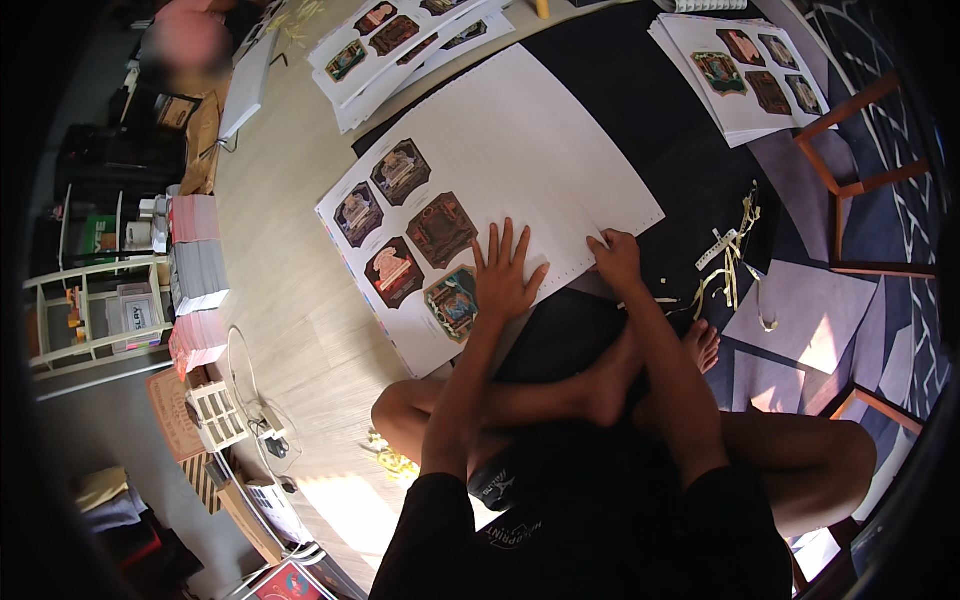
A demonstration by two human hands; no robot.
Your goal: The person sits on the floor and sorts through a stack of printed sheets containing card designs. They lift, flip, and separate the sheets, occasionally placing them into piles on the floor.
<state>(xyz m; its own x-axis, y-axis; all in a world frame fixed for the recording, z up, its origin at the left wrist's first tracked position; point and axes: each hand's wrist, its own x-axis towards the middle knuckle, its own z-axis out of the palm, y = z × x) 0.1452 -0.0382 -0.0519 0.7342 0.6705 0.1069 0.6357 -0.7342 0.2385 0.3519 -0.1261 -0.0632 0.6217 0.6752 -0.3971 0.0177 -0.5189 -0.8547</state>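
A large white printed sheet (560, 130) lies slantwise in front of me on a black mat (600, 50). Several dark, ornate label designs (442, 230) fill its left end, while the rest is blank white. My left hand (506, 275) presses flat on the sheet beside those labels, fingers spread. At the sheet's near edge, where a row of small marks runs, my right hand (617, 260) has its thumb and fingers closed on the paper. Whether a thin strip is between those fingers is too small to tell.
Torn yellowish paper strips (735, 255) lie to the right. Printed sheets are stacked at the far left (390, 50) and far right (745, 80). Wooden frames (885, 178) stand at the right edge. Paper stacks (198, 265) and a shelf (95, 310) line the left side.
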